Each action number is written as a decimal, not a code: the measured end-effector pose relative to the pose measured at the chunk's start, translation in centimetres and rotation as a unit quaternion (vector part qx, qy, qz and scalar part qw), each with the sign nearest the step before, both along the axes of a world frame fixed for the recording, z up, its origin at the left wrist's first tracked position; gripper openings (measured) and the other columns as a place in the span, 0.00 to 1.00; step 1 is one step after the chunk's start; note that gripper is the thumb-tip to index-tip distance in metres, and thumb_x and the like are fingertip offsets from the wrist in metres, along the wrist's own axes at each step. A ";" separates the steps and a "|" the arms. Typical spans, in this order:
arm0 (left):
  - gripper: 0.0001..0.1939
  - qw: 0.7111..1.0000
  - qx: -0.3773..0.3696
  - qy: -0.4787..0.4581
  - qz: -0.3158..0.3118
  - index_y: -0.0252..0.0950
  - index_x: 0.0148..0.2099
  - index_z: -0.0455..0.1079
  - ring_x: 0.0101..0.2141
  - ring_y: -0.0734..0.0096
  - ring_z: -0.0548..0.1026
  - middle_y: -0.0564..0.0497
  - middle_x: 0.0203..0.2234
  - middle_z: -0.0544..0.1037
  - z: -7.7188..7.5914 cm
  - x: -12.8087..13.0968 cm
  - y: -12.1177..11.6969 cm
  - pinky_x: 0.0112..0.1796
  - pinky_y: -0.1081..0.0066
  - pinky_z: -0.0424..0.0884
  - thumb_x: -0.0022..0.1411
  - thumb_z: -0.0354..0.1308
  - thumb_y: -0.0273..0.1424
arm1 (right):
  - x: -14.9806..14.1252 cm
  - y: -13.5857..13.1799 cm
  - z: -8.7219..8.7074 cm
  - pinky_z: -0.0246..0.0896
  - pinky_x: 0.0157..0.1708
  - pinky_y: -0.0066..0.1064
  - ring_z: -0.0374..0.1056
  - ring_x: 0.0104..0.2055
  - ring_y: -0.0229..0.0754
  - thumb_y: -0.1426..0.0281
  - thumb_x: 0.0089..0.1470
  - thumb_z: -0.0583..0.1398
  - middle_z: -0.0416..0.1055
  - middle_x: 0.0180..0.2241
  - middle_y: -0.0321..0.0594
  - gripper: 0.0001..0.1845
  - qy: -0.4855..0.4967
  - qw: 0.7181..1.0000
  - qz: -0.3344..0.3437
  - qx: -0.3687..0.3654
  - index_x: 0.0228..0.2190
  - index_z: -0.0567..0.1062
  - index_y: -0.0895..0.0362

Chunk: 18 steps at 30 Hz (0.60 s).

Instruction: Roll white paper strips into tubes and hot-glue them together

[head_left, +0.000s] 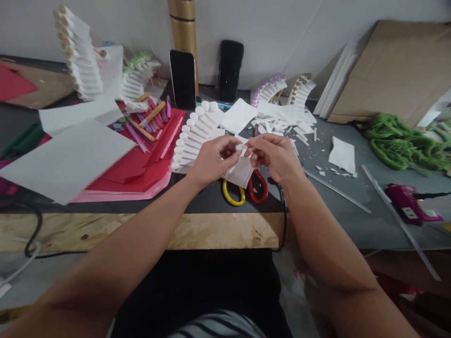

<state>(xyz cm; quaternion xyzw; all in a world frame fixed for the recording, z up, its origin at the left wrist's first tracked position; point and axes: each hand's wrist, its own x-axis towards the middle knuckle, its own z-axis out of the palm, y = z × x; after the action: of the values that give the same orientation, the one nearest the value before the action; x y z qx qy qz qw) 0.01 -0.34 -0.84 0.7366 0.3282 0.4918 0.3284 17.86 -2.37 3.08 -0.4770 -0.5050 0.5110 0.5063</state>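
Observation:
Between my two hands is a small white rolled piece (241, 147) that looks like paper. My left hand (215, 157) pinches it between thumb and fingertips. The fingers of my right hand (273, 154) are closed at its other side; whether they also grip it is hard to see. Below my hands lies a white paper sheet (240, 173). Scissors with one yellow handle loop (233, 193) and one red handle loop (258, 187) lie partly under that sheet, their blades hidden. Left of my hands, a fan-shaped row of white rolls (192, 137) stands on the table.
Red sheets (123, 170) with several coloured sticks lie on the left, beside white paper (72, 157). A phone (182, 79) and a gold bottle (186, 37) stand behind. White scraps (278, 126), green yarn (405, 143), cardboard (394, 70) and a purple power socket (410, 203) are rightward.

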 end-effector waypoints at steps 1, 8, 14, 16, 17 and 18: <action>0.10 1.000 -0.007 -0.002 -0.005 0.33 0.43 0.75 0.26 0.77 0.72 0.51 0.29 0.79 0.0 0.0 0.0 0.30 0.75 0.69 0.60 0.61 0.32 | -0.1 0.0 0.0 0.62 0.14 0.25 0.65 0.16 0.31 0.65 0.46 0.70 0.74 0.20 0.35 0.10 -0.007 1.000 0.001 0.007 0.23 0.77 0.58; 0.13 0.985 -0.149 -0.059 -0.057 0.31 0.43 0.74 0.21 0.80 0.70 0.53 0.25 0.76 0.5 0.2 0.1 0.25 0.76 0.67 0.59 0.63 0.34 | -0.1 0.2 -0.7 0.58 0.14 0.25 0.62 0.14 0.29 0.70 0.47 0.66 0.73 0.19 0.33 0.05 -0.102 0.992 -0.002 0.068 0.25 0.76 0.57; 0.10 0.966 -0.229 -0.103 -0.069 0.30 0.41 0.74 0.19 0.82 0.69 0.54 0.24 0.75 0.9 0.3 -0.3 0.24 0.78 0.67 0.58 0.63 0.30 | 0.4 0.2 0.4 0.54 0.13 0.25 0.60 0.13 0.30 0.68 0.51 0.65 0.71 0.17 0.32 0.09 -0.102 0.987 -0.075 0.103 0.22 0.72 0.56; 0.09 0.964 -0.230 -0.116 -0.067 0.30 0.41 0.74 0.19 0.83 0.70 0.54 0.24 0.75 0.7 0.3 -0.2 0.23 0.78 0.68 0.58 0.63 0.29 | 0.8 -0.2 1.4 0.53 0.13 0.26 0.59 0.12 0.31 0.67 0.53 0.65 0.69 0.16 0.33 0.13 -0.150 0.976 -0.114 0.112 0.20 0.71 0.56; 0.09 0.963 -0.231 -0.121 -0.068 0.30 0.41 0.74 0.19 0.83 0.70 0.53 0.24 0.76 0.6 0.2 -0.2 0.23 0.78 0.68 0.58 0.63 0.29 | 1.2 -0.6 2.0 0.52 0.13 0.26 0.59 0.12 0.31 0.65 0.54 0.64 0.68 0.15 0.33 0.16 -0.187 0.967 -0.133 0.113 0.19 0.70 0.55; 0.08 0.963 -0.230 -0.123 -0.069 0.30 0.41 0.74 0.19 0.82 0.70 0.53 0.24 0.76 0.5 0.2 -0.1 0.23 0.78 0.68 0.58 0.63 0.28 | 1.5 -1.1 2.5 0.52 0.14 0.27 0.59 0.12 0.32 0.64 0.55 0.63 0.68 0.14 0.34 0.18 -0.238 0.955 -0.146 0.105 0.17 0.70 0.55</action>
<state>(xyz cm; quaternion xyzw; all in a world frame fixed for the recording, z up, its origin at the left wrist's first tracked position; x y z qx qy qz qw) 0.22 -0.47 -0.33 0.5954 0.3382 0.4663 0.5600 19.41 -3.49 5.53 -0.5974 -0.5864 0.2480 0.4876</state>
